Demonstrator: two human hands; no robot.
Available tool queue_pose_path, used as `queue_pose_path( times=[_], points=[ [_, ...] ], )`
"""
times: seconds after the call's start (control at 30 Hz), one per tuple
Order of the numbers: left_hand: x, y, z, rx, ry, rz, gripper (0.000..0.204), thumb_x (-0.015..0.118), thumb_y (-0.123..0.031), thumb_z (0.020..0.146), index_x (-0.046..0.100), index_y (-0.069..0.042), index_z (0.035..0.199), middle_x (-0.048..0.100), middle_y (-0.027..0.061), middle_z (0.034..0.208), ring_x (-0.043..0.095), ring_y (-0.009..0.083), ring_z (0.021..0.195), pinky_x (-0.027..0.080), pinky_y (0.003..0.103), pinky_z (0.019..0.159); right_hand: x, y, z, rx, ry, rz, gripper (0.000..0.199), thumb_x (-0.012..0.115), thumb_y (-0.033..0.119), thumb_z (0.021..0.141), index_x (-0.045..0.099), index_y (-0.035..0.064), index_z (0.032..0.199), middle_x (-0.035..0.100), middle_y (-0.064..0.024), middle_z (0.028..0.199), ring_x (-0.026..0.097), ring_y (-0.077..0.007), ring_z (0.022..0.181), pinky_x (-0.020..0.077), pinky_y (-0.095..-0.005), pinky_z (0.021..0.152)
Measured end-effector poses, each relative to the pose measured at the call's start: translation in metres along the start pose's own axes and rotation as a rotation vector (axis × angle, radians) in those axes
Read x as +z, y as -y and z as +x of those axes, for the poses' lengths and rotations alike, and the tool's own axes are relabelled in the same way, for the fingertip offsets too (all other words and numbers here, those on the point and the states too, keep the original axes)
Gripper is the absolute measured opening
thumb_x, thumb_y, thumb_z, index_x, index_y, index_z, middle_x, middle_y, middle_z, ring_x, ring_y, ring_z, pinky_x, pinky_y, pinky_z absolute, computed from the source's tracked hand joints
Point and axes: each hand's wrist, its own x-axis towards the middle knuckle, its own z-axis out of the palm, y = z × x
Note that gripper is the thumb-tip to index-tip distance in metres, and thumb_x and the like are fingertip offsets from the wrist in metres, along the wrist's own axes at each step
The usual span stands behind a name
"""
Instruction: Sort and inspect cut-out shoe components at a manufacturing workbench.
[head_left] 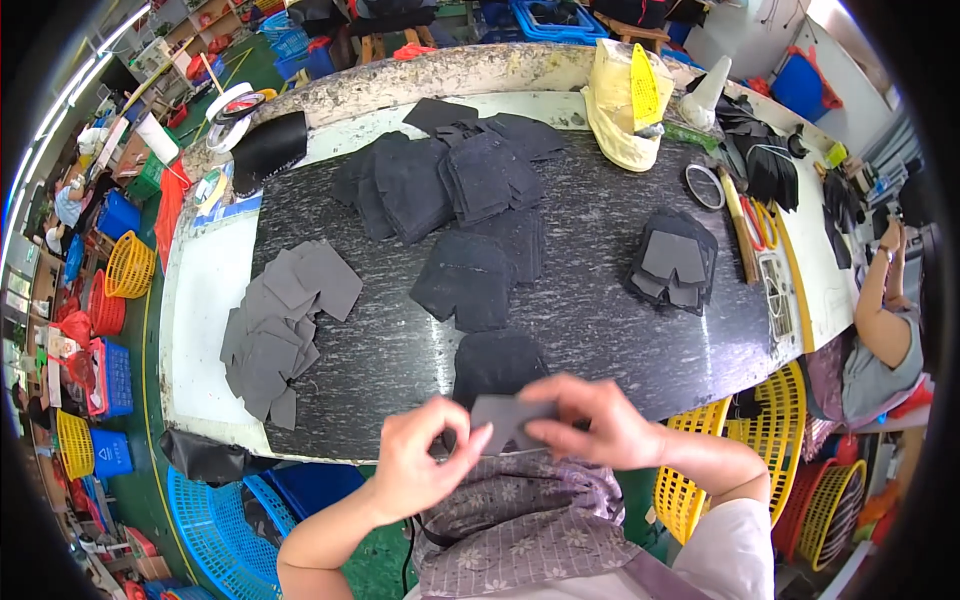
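Observation:
Close to my body, at the table's near edge, a small dark grey sheet piece (500,412) is held between both hands. My left hand (428,452) pinches its left side with thumb and fingers. On its right side the fingers of my right hand (590,420) are closed. Just beyond lies a black cut piece (497,362), partly covered by my hands and the grey piece. Farther up the table rests a notched black piece (465,280), below overlapping stacks of black pieces (410,185). To the left, grey pieces (270,345) are spread in a loose pile.
On the right a small stack of grey pieces (672,257) lies on black ones. Beyond it are a tape ring (704,187), yellow-handled scissors (765,225) and a yellow-white bag (620,110). Yellow baskets (775,420) and a blue basket (225,520) flank me. Another person (885,340) sits right.

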Motion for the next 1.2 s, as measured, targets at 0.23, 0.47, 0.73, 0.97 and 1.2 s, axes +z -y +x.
queue_pose_path(
  times=[0.23, 0.47, 0.73, 0.97, 1.2],
  points=[
    [0.013, 0.022, 0.017, -0.033, 0.071, 0.335, 0.021, 0.073, -0.004, 0.080, 0.054, -0.009, 0.088, 0.065, 0.0065, 0.072, 0.067, 0.0256, 0.063, 0.052, 0.035, 0.056, -0.006, -0.020, 0.028, -0.037, -0.159, -0.347, 0.047, 0.067, 0.010, 0.088, 0.049, 0.0068, 0.131, 0.053, -0.0053, 0.061, 0.057, -0.0208, 0.050, 0.0441, -0.0344, 0.049],
    [0.015, 0.024, 0.020, 0.036, 0.098, 0.448, 0.018, 0.073, -0.007, 0.080, 0.061, -0.010, 0.093, 0.065, 0.0075, 0.074, 0.068, 0.0258, 0.067, 0.053, 0.037, 0.059, -0.003, -0.018, 0.033, -0.034, -0.141, -0.441, 0.041, 0.067, 0.012, 0.086, 0.051, 0.0086, 0.123, 0.058, -0.0046, 0.061, 0.061, -0.0223, 0.051, 0.0459, -0.0361, 0.047],
    [0.013, -0.006, 0.024, 0.227, 0.087, 0.462, 0.027, 0.079, -0.010, 0.074, 0.061, -0.005, 0.093, 0.061, 0.0065, 0.093, 0.064, 0.0222, 0.076, 0.053, 0.032, 0.062, -0.004, -0.022, 0.035, -0.065, -0.132, -0.496, 0.034, 0.065, 0.012, 0.085, 0.053, 0.0079, 0.116, 0.065, -0.0103, 0.068, 0.065, -0.0291, 0.057, 0.0492, -0.0398, 0.051],
    [0.041, 0.009, 0.012, 0.246, 0.021, 0.562, 0.038, 0.083, -0.011, 0.070, 0.061, -0.004, 0.101, 0.066, 0.0096, 0.101, 0.067, 0.0269, 0.086, 0.056, 0.035, 0.069, -0.008, -0.023, 0.027, -0.080, -0.110, -0.423, 0.043, 0.066, 0.012, 0.088, 0.047, 0.0052, 0.127, 0.066, -0.0120, 0.076, 0.067, -0.0299, 0.065, 0.0508, -0.0390, 0.054],
    [0.030, 0.018, 0.033, -0.100, 0.014, 0.176, 0.020, 0.074, -0.003, 0.080, 0.071, 0.000, 0.099, 0.072, 0.0114, 0.092, 0.068, 0.0218, 0.079, 0.053, 0.030, 0.069, -0.002, -0.030, 0.013, -0.294, -0.258, -0.342, 0.035, 0.074, -0.001, 0.082, 0.062, 0.0034, 0.114, 0.068, -0.0096, 0.106, 0.069, -0.0188, 0.077, 0.0576, -0.0303, 0.068]
  ],
)
